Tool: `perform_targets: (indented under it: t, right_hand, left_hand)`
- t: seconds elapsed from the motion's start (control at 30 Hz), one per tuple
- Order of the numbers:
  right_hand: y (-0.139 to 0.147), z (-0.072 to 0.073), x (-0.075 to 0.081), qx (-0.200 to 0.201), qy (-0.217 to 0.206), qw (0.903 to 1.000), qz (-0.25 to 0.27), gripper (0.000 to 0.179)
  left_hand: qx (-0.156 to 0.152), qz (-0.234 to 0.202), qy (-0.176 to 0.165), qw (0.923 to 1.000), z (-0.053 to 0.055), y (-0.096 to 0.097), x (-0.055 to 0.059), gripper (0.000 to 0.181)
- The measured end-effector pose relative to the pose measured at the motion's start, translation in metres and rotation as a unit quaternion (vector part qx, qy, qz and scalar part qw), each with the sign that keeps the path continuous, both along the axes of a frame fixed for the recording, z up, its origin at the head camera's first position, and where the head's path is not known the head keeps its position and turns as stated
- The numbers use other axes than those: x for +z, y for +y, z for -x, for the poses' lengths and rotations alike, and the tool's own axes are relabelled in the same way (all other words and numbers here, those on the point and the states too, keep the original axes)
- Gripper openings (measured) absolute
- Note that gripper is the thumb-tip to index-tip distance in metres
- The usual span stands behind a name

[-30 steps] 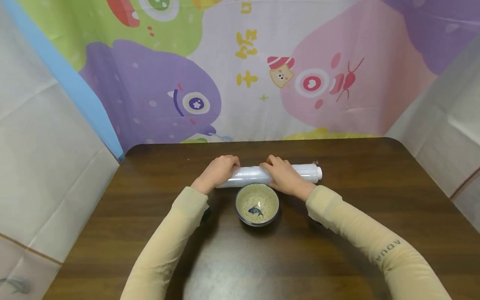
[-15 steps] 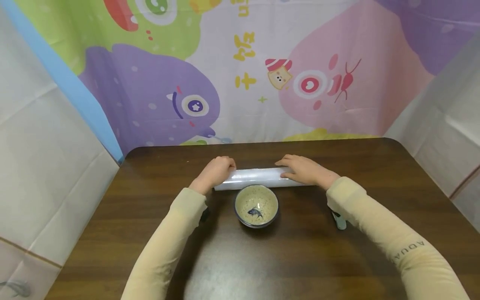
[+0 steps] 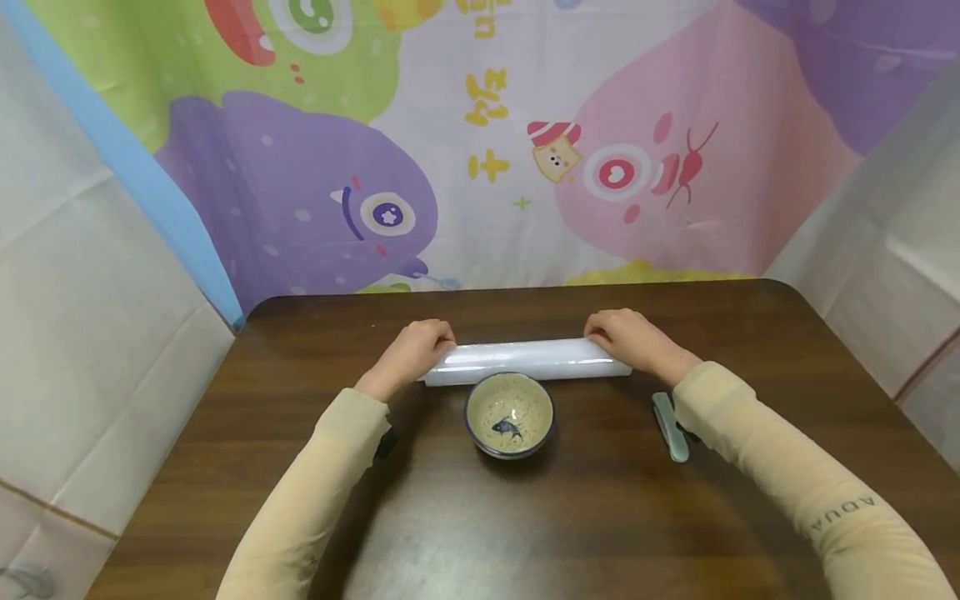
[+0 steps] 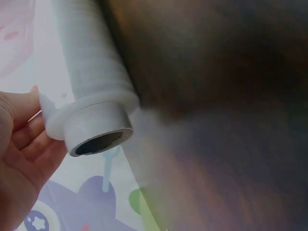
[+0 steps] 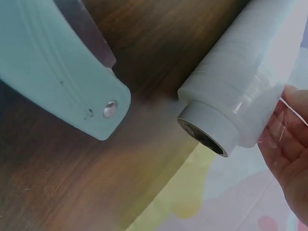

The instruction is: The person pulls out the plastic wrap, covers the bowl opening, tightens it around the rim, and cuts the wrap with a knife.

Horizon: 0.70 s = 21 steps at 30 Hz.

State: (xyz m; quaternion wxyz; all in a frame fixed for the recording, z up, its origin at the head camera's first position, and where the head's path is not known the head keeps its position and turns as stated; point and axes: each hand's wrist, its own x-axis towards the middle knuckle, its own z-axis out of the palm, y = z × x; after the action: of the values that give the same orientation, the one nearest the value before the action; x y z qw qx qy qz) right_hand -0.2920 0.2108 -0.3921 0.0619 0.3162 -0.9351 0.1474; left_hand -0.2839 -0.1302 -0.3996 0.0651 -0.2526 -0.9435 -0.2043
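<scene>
A roll of cling film (image 3: pixel 525 360) lies crosswise on the table behind a speckled bowl (image 3: pixel 517 396) with a blue fish inside. My left hand (image 3: pixel 412 352) is at the roll's left end; the left wrist view shows thumb and curled fingers pinching film beside the cardboard core (image 4: pixel 96 122). At the opposite end, my right hand (image 3: pixel 628 337) pinches the film's edge. Clear film covers part of those fingers (image 5: pixel 284 130) in the right wrist view. A folding knife with a pale green handle (image 3: pixel 670 427) lies near the right cuff, its blade partly visible from the right wrist.
The dark wooden table (image 3: pixel 480 525) ends at the back against a cartoon-printed curtain (image 3: pixel 480 225). Pale wall panels stand to the left and right. Something dark (image 3: pixel 386 442) shows under the left cuff.
My right hand has slid right along the roll, from its middle to its right end, and its fingers have closed there. The left hand has shifted slightly left. The knife has come into view.
</scene>
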Motion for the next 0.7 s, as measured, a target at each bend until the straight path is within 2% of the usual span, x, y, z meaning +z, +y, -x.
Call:
perform_targets:
  t: [0.17, 0.27, 0.43, 0.57, 0.7]
  right_hand:
    - [-0.003, -0.004, 0.002, -0.013, 0.019, 0.9997, -0.006, 0.008]
    - [-0.005, -0.004, 0.005, -0.019, 0.022, 0.9994, -0.02, 0.008]
    - [-0.008, -0.001, 0.011, -0.033, 0.005, 0.9986, -0.042, 0.007]
    - [-0.009, 0.002, 0.015, -0.034, 0.002, 0.9985, -0.042, 0.006]
    - [-0.01, 0.007, 0.018, -0.034, 0.001, 0.9988, -0.035, 0.006]
  left_hand:
    - [-0.013, 0.02, 0.038, 0.999, -0.003, 0.0, -0.002, 0.009]
    - [-0.016, 0.04, 0.036, 0.9985, -0.002, 0.001, 0.0, 0.008]
    - [0.005, 0.034, -0.023, 0.9992, 0.003, 0.001, 0.005, 0.009]
    - [0.014, 0.001, -0.069, 0.9975, 0.007, -0.001, 0.009, 0.009]
    - [0.022, -0.044, -0.112, 0.9924, 0.012, -0.002, 0.011, 0.011]
